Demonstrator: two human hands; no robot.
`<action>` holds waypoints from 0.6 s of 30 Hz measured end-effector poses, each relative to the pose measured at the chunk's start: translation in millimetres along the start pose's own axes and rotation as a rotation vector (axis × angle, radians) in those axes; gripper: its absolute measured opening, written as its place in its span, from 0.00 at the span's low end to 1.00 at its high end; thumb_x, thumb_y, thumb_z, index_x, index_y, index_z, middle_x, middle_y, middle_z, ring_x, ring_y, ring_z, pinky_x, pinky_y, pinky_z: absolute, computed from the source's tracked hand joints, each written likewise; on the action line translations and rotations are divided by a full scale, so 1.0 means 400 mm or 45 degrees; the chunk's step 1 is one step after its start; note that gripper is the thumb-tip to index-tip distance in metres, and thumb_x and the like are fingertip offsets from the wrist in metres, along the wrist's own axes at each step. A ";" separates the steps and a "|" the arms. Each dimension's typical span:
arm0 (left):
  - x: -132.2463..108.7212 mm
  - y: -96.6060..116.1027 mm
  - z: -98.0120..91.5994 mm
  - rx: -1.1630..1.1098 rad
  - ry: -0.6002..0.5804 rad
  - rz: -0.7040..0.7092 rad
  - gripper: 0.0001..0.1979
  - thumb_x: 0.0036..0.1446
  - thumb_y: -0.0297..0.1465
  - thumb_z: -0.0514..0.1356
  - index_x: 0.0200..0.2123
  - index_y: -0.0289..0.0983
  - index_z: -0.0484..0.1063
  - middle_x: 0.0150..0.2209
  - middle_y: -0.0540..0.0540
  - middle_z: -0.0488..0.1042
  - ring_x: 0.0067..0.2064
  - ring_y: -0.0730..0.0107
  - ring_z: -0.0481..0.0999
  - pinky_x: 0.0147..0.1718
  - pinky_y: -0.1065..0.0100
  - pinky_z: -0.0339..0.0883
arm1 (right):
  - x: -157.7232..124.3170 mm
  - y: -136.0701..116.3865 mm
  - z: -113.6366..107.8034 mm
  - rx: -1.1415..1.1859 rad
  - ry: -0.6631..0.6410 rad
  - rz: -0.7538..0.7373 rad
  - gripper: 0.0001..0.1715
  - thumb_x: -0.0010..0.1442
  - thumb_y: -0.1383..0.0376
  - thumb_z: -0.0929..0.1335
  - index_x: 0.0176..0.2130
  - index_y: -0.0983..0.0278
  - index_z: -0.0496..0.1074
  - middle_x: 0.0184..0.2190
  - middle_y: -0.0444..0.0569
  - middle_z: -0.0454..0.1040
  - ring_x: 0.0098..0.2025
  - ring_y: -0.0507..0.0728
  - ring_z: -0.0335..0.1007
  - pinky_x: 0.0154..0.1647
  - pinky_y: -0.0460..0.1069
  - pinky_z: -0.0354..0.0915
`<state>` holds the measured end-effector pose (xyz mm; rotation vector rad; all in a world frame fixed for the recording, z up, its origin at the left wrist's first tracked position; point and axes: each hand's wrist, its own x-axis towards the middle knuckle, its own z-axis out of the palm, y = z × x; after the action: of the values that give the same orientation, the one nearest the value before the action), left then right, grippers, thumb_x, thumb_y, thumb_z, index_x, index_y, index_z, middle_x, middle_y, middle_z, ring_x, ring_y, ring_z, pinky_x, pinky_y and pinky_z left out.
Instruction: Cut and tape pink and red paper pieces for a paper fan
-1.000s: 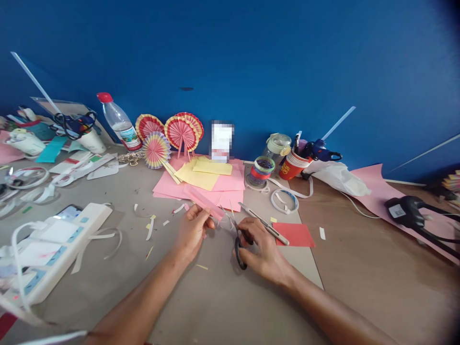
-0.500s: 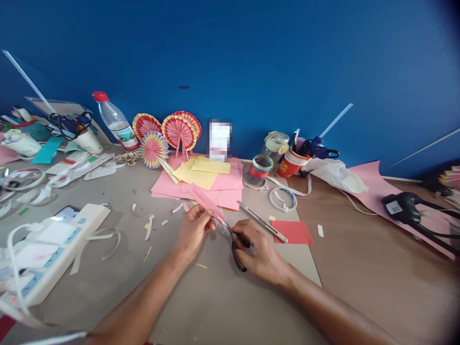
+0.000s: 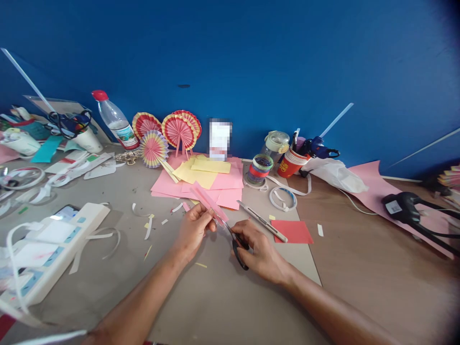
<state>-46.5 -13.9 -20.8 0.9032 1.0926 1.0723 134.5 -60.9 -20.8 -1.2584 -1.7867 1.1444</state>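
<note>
A narrow pink paper strip [image 3: 205,197] is pinched between the thumb and fingers of my left hand [image 3: 194,225], slanting away toward the paper stack. My right hand [image 3: 260,247] is closed around the black handles of a pair of scissors [image 3: 237,242]. The scissor blades meet the near end of the strip, just right of my left fingertips; whether they cut through it I cannot tell. Behind the hands lie pink sheets [image 3: 161,187] with yellow paper [image 3: 201,177] on top. A utility knife [image 3: 262,221] rests beside my right hand, its handle end over a red paper piece [image 3: 296,232].
Folded paper fans [image 3: 178,130] and a tilted bottle [image 3: 118,124] stand by the blue wall. A power strip [image 3: 64,254] with cables lies at left. Tape rolls [image 3: 260,167] and a red cup [image 3: 289,163] are at back right. Paper scraps [image 3: 149,227] litter the table.
The scissors and my right hand have shifted very slightly, and the pink strip has tilted a little. Both hands keep their grip.
</note>
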 end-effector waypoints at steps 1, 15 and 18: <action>0.001 0.000 -0.001 0.008 0.000 -0.007 0.11 0.49 0.38 0.62 0.27 0.37 0.65 0.18 0.55 0.66 0.20 0.79 0.63 0.19 0.76 0.50 | 0.000 0.002 0.000 0.009 -0.008 0.004 0.19 0.48 0.75 0.65 0.41 0.62 0.70 0.38 0.48 0.67 0.33 0.52 0.63 0.34 0.49 0.62; 0.003 0.000 -0.005 0.076 0.029 -0.074 0.13 0.49 0.40 0.62 0.26 0.37 0.64 0.17 0.55 0.66 0.21 0.79 0.62 0.19 0.76 0.48 | 0.002 0.013 0.002 0.104 -0.081 0.058 0.19 0.50 0.74 0.65 0.42 0.62 0.70 0.39 0.47 0.65 0.32 0.51 0.61 0.35 0.48 0.61; 0.001 0.001 -0.007 0.095 0.031 -0.073 0.14 0.50 0.41 0.62 0.26 0.37 0.64 0.17 0.54 0.66 0.21 0.79 0.62 0.19 0.76 0.48 | 0.002 0.015 0.004 0.125 -0.076 0.066 0.19 0.49 0.75 0.65 0.42 0.62 0.70 0.39 0.46 0.65 0.32 0.51 0.61 0.34 0.47 0.61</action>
<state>-49.2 -13.1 -21.1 0.9146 1.1785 1.0026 135.1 -59.6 -26.8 -1.2310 -1.7277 1.2956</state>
